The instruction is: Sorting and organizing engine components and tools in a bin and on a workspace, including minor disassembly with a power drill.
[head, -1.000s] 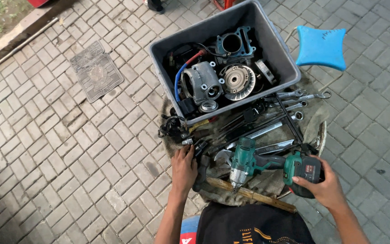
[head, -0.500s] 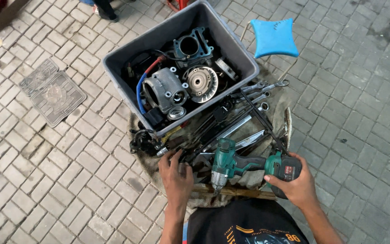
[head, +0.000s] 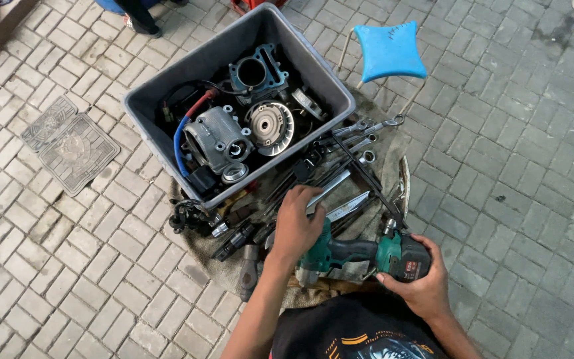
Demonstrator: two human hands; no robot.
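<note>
While the right hand (head: 418, 282) is gripping the green drill (head: 360, 252) at lower centre, the left hand's (head: 298, 223) curled fingers are pressing its front; it may slip.

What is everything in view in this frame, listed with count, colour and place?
plastic bin: one, grey, upper centre on the paving, holding engine parts
engine cylinder: one, dark teal-grey, far end of the bin
round clutch part: one, silver, middle of the bin
engine cover: one, grey, beside the round part
hose: one, blue and red, left side of the bin
wrenches: several, silver, spread on the cloth right of the bin
cloth: one, brownish, under the tools
stool: one, blue seat, upper right
mat: one, grey, left
cordless drill: one, green and black, lower centre
left hand: reaching among the tools
right hand: gripping the drill's battery end
</note>
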